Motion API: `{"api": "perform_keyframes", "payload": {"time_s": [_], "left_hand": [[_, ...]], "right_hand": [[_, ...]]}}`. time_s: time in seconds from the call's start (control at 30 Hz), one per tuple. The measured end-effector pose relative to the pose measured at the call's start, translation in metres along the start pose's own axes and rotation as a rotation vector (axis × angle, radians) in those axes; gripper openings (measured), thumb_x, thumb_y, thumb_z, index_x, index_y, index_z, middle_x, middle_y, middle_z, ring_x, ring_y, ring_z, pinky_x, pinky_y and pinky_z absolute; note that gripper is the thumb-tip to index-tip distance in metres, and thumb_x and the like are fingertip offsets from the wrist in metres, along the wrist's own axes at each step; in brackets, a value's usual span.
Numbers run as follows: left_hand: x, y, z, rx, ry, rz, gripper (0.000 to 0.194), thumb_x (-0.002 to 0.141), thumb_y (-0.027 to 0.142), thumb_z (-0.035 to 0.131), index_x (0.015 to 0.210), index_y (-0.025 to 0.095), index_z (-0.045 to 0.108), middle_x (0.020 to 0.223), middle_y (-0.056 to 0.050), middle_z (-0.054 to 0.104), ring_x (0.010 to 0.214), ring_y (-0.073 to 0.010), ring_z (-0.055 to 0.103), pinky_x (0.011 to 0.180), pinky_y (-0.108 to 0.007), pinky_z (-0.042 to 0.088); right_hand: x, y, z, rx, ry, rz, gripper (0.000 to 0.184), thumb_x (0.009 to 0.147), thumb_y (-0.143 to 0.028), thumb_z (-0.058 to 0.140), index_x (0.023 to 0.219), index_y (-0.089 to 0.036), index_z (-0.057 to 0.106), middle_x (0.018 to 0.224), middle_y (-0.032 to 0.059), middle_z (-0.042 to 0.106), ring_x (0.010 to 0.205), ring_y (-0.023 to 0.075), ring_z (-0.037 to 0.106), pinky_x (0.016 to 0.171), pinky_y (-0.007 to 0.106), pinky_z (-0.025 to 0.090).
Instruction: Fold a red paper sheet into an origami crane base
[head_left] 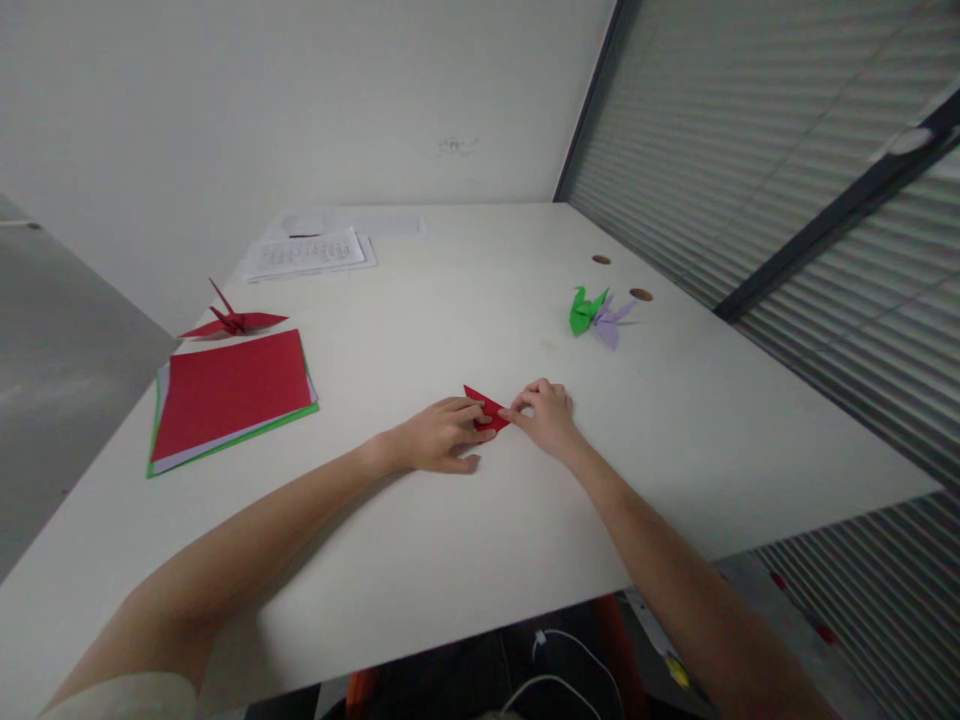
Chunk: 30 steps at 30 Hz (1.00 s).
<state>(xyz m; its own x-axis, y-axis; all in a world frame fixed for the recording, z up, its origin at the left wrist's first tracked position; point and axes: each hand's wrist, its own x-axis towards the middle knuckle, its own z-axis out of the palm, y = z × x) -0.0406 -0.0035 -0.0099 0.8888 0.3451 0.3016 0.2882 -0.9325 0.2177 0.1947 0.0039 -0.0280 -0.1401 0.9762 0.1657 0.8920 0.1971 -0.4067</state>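
Observation:
A small piece of folded red paper [489,408] lies on the white table in front of me, with a pointed corner toward the upper left. My left hand [444,436] rests over its left part, fingers stretched out and pressing it to the tabletop. At the paper's right tip, my right hand [546,414] pinches the edge between thumb and index finger, the other fingers curled. Part of the paper is hidden under the left fingers.
On the left a stack of coloured paper sheets [236,390], red on top, lies before a red paper crane [234,320]. Printed papers [307,253] lie farther back. A green crane [585,310] and a purple crane [611,322] sit at the right, near two table holes and the blinds.

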Motion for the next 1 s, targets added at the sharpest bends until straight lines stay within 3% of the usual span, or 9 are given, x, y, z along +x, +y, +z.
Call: {"api": "perform_keyframes", "payload": {"time_s": [0.2,0.4,0.63,0.8,1.0], "left_hand": [[0.001,0.001,-0.002,-0.004,0.005,0.001,0.043,0.086,0.036,0.056,0.123,0.015,0.061,0.115,-0.013,0.059,0.110,-0.0285,0.055,0.099,-0.045,0.046],[0.000,0.000,-0.001,0.008,-0.026,-0.005,0.041,0.086,0.035,0.058,0.121,0.015,0.063,0.113,-0.013,0.060,0.108,-0.0283,0.056,0.100,-0.044,0.046],[-0.001,0.003,-0.004,0.022,-0.047,-0.023,0.039,0.087,0.035,0.056,0.121,0.017,0.063,0.112,-0.012,0.059,0.107,-0.0267,0.056,0.098,-0.042,0.047],[-0.001,0.002,-0.003,0.020,-0.019,-0.019,0.040,0.086,0.034,0.056,0.122,0.018,0.062,0.110,-0.011,0.058,0.105,-0.0265,0.055,0.097,-0.042,0.048],[-0.001,-0.001,0.000,0.028,-0.011,0.004,0.037,0.086,0.035,0.057,0.119,0.019,0.063,0.110,-0.011,0.058,0.103,-0.0264,0.056,0.095,-0.043,0.048]], "right_hand": [[0.000,-0.005,-0.004,-0.065,0.041,0.115,0.035,0.077,-0.059,0.066,0.072,-0.024,0.067,0.106,0.0082,0.052,0.107,0.0305,0.042,0.091,0.047,0.032],[0.006,0.006,-0.007,-0.060,0.020,0.172,0.037,0.075,-0.059,0.067,0.065,-0.023,0.066,0.109,0.0084,0.053,0.109,0.0324,0.041,0.091,0.050,0.030],[0.006,0.004,-0.014,0.096,0.061,0.067,0.031,0.081,-0.050,0.064,0.068,-0.022,0.063,0.091,0.0062,0.060,0.097,0.0267,0.049,0.088,0.043,0.033],[-0.002,-0.006,-0.015,0.069,-0.094,-0.089,0.036,0.075,-0.058,0.068,0.071,-0.023,0.064,0.098,0.0064,0.059,0.102,0.0284,0.047,0.089,0.043,0.032],[-0.002,-0.006,-0.011,-0.015,-0.137,-0.023,0.034,0.072,-0.059,0.071,0.077,-0.025,0.067,0.106,0.0070,0.054,0.108,0.0295,0.044,0.094,0.046,0.031]]}}
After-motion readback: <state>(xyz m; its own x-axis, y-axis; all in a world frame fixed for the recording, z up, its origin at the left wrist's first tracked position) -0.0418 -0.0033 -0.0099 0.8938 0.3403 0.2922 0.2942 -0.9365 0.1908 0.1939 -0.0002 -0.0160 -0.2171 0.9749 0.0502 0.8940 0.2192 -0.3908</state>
